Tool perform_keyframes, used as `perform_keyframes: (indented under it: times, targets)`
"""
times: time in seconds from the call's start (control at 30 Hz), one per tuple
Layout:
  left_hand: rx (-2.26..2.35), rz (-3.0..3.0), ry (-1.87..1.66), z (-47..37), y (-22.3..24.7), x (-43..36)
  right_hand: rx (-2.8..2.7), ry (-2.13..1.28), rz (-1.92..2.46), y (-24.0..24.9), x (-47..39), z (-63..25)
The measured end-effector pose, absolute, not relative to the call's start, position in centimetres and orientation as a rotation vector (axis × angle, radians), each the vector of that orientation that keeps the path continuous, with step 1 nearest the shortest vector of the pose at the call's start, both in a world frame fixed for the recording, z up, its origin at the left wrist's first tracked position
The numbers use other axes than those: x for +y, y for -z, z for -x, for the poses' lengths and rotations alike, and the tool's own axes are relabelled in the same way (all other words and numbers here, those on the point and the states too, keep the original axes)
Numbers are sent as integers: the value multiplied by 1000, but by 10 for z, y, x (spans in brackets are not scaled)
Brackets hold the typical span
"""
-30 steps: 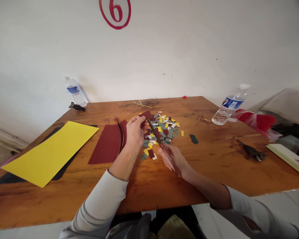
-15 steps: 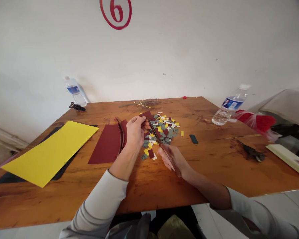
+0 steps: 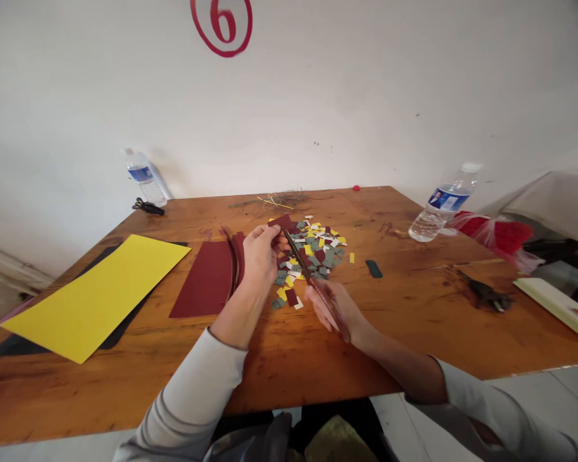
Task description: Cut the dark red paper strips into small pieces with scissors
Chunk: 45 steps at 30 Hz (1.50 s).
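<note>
My left hand point(image 3: 264, 253) pinches a small strip of maroon paper point(image 3: 281, 222) between thumb and fingers. In my right hand point(image 3: 334, 305) is a pair of scissors point(image 3: 324, 296), its blades pointing up and left to the edge of that strip. Whether the blades are parted is hard to make out. Beneath both hands spreads a pile of small cut paper pieces point(image 3: 325, 256), coloured yellow, white, grey-green and maroon. Left of my left forearm lies a maroon paper sheet point(image 3: 200, 282), with thin curled maroon strips point(image 3: 234, 263) along its right side.
A yellow sheet point(image 3: 101, 295) covers part of a dark sheet point(image 3: 19, 345) at left. Water bottles point(image 3: 144, 179) point(image 3: 443, 204) stand at both back corners. A black plug point(image 3: 489, 295), a white box point(image 3: 559, 308) and a red bundle in plastic point(image 3: 494, 232) lie at right.
Almost nothing differs. Both hands, the strip and the scissors keep nearly the same place; the whole view has shifted very slightly.
</note>
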State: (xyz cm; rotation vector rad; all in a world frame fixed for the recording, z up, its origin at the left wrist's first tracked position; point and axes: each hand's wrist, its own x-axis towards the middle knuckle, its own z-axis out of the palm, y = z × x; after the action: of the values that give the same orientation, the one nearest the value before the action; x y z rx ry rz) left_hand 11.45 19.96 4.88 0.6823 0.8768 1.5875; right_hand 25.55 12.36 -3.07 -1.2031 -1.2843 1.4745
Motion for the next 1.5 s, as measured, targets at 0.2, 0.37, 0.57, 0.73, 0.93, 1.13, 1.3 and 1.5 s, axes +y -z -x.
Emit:
perform_keyframes:
  times: [0.2,0.37,0.57,0.73,0.93,1.13,1.3,1.5]
  targets:
    - [872,-679,-1595,-114,-48,200,-1301,-1451,1227,29,122,-256]
    - [872,-685,-1580,-114,-47,200,-1325,-1452,1228,28,122,-255]
    - [888,-686,-1585,-115,-49,200,-1403,-1365,1258,22,118,-254]
    - [889,-675,-1591,-117,-50,198,-1411,-1369,1249,21,118,-255]
    - [891,-661,-1600,-117,-52,197,-1292,-1497,1201,30,124,-255]
    - [899,-652,-1597,-117,-52,197,-1258,-1468,1175,33,124,-254]
    - [872,-655,-1585,-116,-53,197,-1251,-1455,1185,32,124,-256]
    - [845,-663,-1566,-116,-54,197,-1291,-1444,1172,33,124,-258]
